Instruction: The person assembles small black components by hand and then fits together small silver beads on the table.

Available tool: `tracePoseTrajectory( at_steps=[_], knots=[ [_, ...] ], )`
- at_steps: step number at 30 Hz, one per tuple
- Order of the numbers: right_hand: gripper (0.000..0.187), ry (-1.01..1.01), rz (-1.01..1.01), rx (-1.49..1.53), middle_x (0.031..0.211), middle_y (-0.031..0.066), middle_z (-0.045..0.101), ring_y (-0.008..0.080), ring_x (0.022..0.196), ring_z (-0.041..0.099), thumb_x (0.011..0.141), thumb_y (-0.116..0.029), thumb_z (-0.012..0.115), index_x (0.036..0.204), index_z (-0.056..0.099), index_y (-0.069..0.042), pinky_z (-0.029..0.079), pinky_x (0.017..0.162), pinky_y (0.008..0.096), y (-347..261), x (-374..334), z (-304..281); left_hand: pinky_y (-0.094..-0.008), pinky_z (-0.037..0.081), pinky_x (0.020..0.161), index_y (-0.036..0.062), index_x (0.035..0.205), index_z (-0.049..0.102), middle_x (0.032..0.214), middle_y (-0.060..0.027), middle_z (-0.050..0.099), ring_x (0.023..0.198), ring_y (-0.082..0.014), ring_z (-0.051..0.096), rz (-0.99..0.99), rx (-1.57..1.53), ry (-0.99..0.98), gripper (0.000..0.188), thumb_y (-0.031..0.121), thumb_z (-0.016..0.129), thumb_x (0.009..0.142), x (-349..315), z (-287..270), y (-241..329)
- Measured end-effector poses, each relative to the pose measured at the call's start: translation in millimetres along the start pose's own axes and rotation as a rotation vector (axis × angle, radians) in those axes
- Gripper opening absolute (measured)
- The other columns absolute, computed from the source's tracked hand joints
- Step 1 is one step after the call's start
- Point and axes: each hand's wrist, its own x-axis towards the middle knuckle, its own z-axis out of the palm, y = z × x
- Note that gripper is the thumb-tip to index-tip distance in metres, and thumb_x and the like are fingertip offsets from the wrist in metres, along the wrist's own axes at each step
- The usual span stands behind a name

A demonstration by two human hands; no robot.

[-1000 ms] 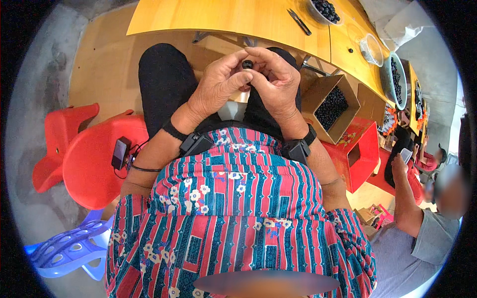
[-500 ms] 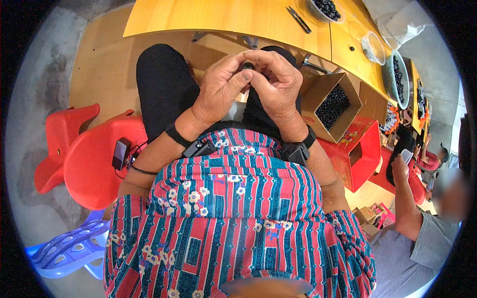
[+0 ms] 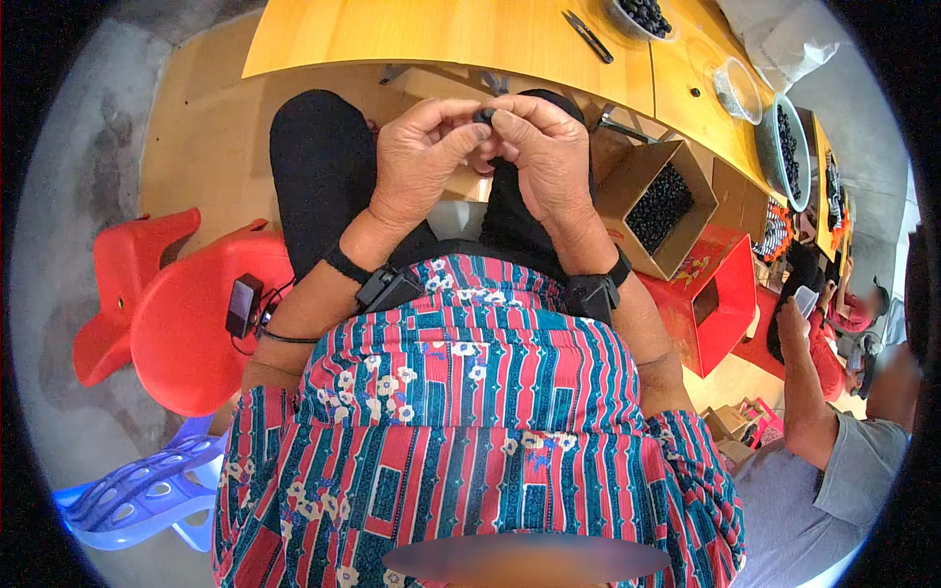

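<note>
Noted small blk pc (image 3: pixel 483 116) at 12 o'clock, pinched btwn near-closed L hand (image 3: pixel 421 162) and R hand (image 3: pixel 551 162), tips almost meeting, w/ open carton (image 3: pixel 615 199) of blk pcs (image 3: pixel 659 208) approx 2 o'clock, snips (image 3: pixel 588 37) on yellow counter (image 3: pixel 441 39) approx 1 o'clock.

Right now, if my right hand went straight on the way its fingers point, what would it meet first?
Probably your left hand, which faces your right hand across the small rounded black piece between them; how much depth separates the hands is unclear here.
</note>
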Motion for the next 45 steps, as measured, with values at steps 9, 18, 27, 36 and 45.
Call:
tracePoseTrajectory(
  at_steps=[9,18,27,36,45],
  knots=[
    [0.020,-0.035,0.146,0.088,0.082,0.0067,0.066,0.0118,0.067,0.063,0.091,-0.005,0.057,0.107,0.064,0.006,0.054,0.061,0.0239,7,6,-6,-0.0216,0.053,0.062,-0.0030,0.097,0.066,0.080,-0.0049,0.066,0.071,-0.0076,0.061,-0.047,-0.054,0.106,0.013,0.004,0.066,0.086,2,-2,-7],
    [0.023,-0.129,0.223,0.102,0.080,0.0025,0.064,0.0082,0.063,0.057,0.092,-0.014,0.060,0.110,0.064,0.000,0.047,0.057,0.0198,14,10,-14,-0.0205,0.045,0.059,0.0013,0.080,0.066,0.074,-0.0003,0.065,0.065,-0.0046,0.055,-0.086,0.157,0.005,0.011,0.012,0.069,0.084,6,-11,-7],
    [0.015,0.095,0.063,-0.068,0.075,0.0061,0.063,0.0103,0.057,0.057,0.092,-0.017,0.059,0.094,0.061,-0.003,0.047,0.052,0.0222,-21,37,-31,-0.0180,0.045,0.061,0.0005,0.105,0.064,0.084,0.0040,0.059,0.071,-0.0023,0.052,-0.142,0.089,-0.028,0.021,0.007,0.067,0.085,10,-12,-9],
    [0.029,0.463,-0.155,-0.352,0.080,0.0117,0.064,0.0150,0.061,0.059,0.087,-0.014,0.066,0.106,0.059,0.006,0.051,0.055,0.0276,-98,144,-146,-0.0180,0.045,0.061,0.0029,0.105,0.066,0.083,0.0042,0.059,0.071,-0.0017,0.052,-0.266,0.113,0.028,0.018,0.007,0.061,0.089,-1,-28,-15],
    [0.026,0.581,-0.281,-0.499,0.079,0.0102,0.067,0.0141,0.063,0.062,0.082,-0.010,0.067,0.104,0.067,0.004,0.051,0.056,0.0286,-65,116,-140,-0.0179,0.044,0.061,0.0033,0.104,0.066,0.082,0.0046,0.058,0.071,-0.0022,0.051,-0.245,0.194,0.071,0.017,0.006,0.060,0.089,-9,-48,-13]
  ],
)
